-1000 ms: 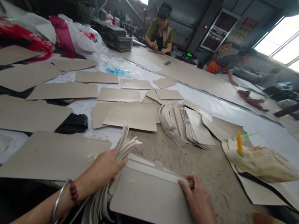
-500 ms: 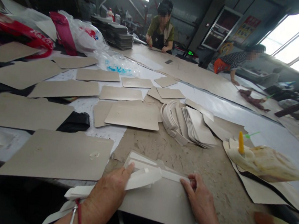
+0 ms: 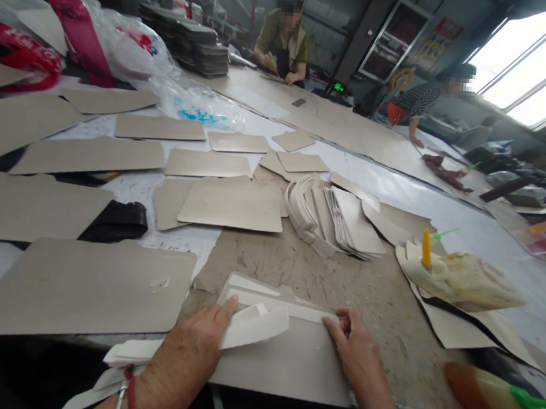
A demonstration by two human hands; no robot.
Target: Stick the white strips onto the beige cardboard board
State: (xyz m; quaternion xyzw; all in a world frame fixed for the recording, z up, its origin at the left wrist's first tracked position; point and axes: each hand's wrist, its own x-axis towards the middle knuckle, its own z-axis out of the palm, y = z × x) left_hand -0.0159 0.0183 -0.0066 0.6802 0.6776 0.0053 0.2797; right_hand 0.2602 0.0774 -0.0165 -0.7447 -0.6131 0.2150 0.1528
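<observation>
A grey-beige panel [image 3: 284, 363] lies at the near table edge, with a narrow white strip [image 3: 288, 308] flat along its far edge. My left hand [image 3: 200, 344] is closed on a bundle of white strips [image 3: 258, 330], whose tails hang out past the wrist. Its thumb or fingertip rests at the left end of the flat strip. At the strip's right end, my right hand [image 3: 354, 343] pinches strip and panel edge between thumb and curled fingers.
Beyond are a pile of cut pieces with curled strips [image 3: 303, 207], loose panels [image 3: 232, 204] and a panel [image 3: 86, 291] at left. A yellow-nozzled glue bottle [image 3: 475, 280] and a green-tipped bottle [image 3: 480, 391] lie right. Two people [image 3: 286, 35] work across the table.
The view has shifted, so most things on the table sit further left and slightly higher. Both hands keep nearly the same hold on the strip and panel.
</observation>
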